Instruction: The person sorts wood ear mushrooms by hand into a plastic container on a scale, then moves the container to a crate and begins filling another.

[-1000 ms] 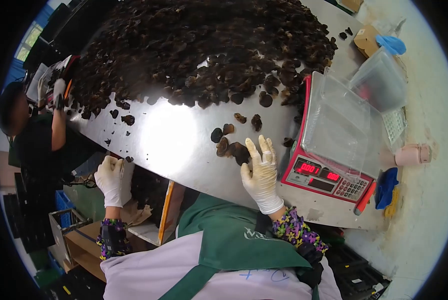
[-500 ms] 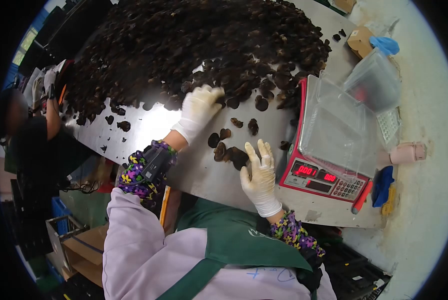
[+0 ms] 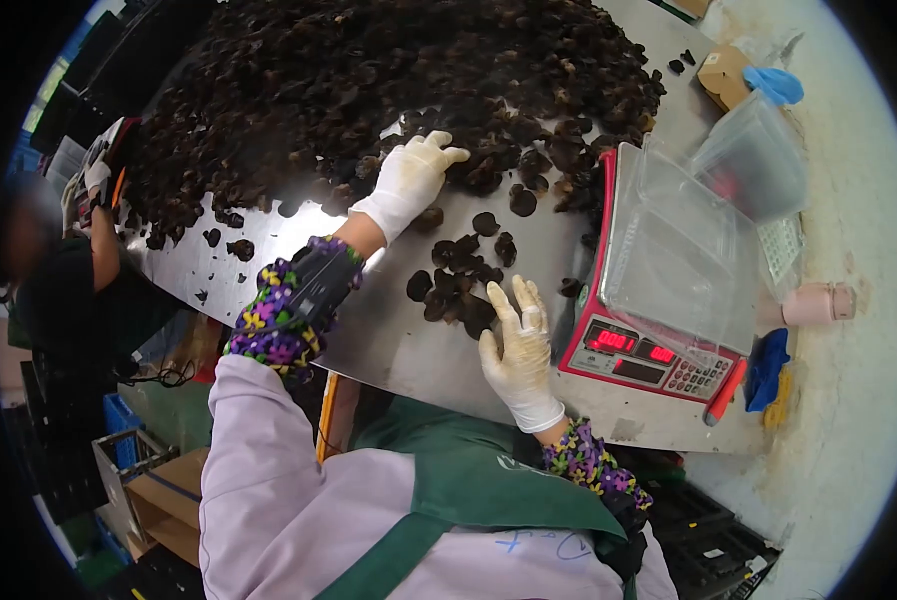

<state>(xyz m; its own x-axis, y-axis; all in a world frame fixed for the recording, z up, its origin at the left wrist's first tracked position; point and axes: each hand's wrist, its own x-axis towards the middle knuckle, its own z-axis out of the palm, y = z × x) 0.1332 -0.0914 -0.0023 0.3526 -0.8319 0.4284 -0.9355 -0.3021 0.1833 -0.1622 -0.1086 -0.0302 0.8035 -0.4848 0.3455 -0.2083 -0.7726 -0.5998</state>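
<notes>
Left hand point(image 3: 408, 180), in a white glove, lies open and flat at the edge of the big heap of dried black mushrooms point(image 3: 368, 90), holding nothing. Right hand point(image 3: 520, 345) rests open by a small mushroom bunch point(image 3: 458, 285), like a wall. Beside it sits a red scale point(image 3: 648, 350) with a clear tray point(image 3: 683, 250).

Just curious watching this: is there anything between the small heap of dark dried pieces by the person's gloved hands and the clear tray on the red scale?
Nothing visible blocks it. Bare steel table lies between the small heap of dark dried pieces and the clear plastic tray on the red scale; only one stray piece sits there.
</notes>
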